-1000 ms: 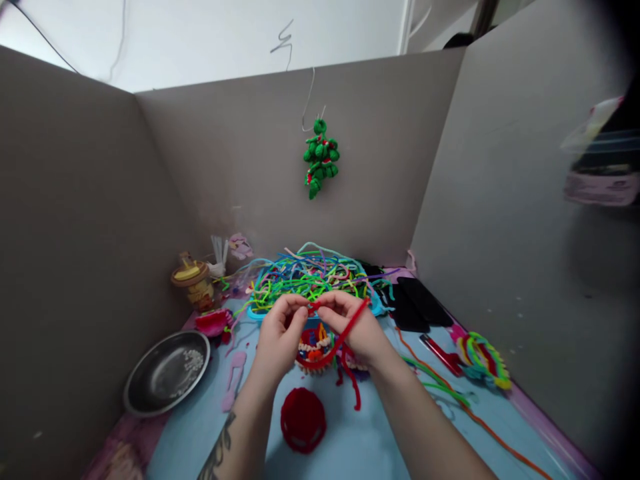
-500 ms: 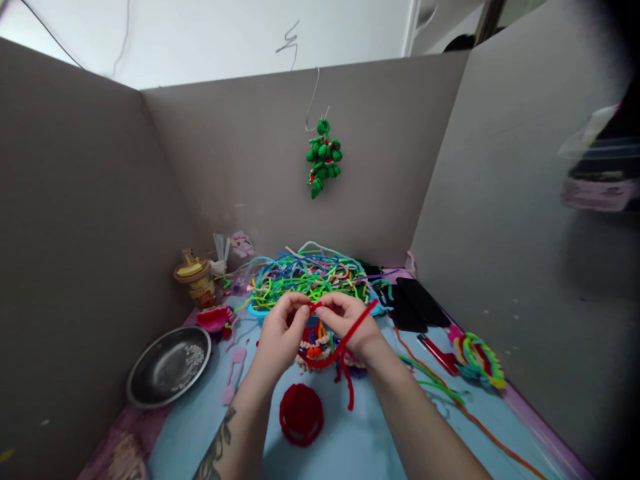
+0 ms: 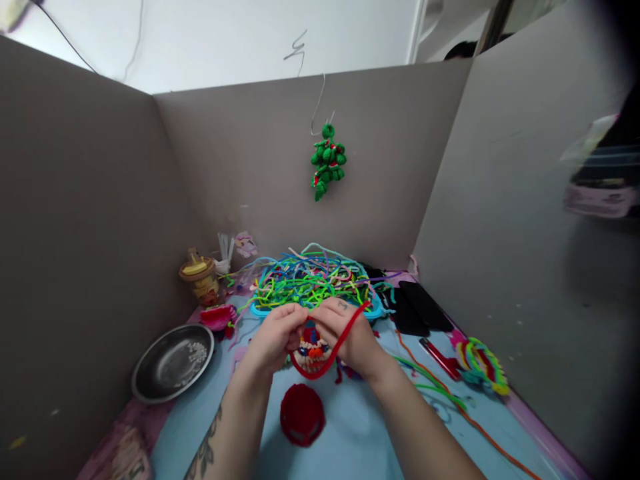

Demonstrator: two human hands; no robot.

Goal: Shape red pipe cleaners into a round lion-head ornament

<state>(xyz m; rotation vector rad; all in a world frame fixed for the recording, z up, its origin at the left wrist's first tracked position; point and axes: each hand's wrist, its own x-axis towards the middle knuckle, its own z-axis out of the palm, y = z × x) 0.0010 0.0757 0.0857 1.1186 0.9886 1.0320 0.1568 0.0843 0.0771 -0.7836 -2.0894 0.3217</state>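
Note:
My left hand [image 3: 277, 333] and my right hand [image 3: 345, 330] meet over the middle of the table, both pinching a red pipe cleaner [image 3: 327, 363]. It sags in a loop below my fingers, and one end rises across the back of my right hand. Behind the loop shows a small piece of beige, blue and orange beads or fuzzy stems [image 3: 314, 352], partly covered by my hands. Nearer to me, between my forearms, a round dark red fuzzy object [image 3: 303, 415] rests on the blue mat [image 3: 350, 433].
A blue tray [image 3: 257, 312] heaped with coloured pipe cleaners stands behind my hands. On the left are a metal bowl [image 3: 173, 363] with small white bits and a cup [image 3: 203, 280]. Black flat objects [image 3: 425, 307], a red lighter-like item [image 3: 440, 359] and a coloured coil [image 3: 480, 363] lie right.
My right hand has turned, its back now more toward me, fingers closer to the left. The red loop hangs differently; the loose end that dangled below is out of sight. The view shifted slightly.

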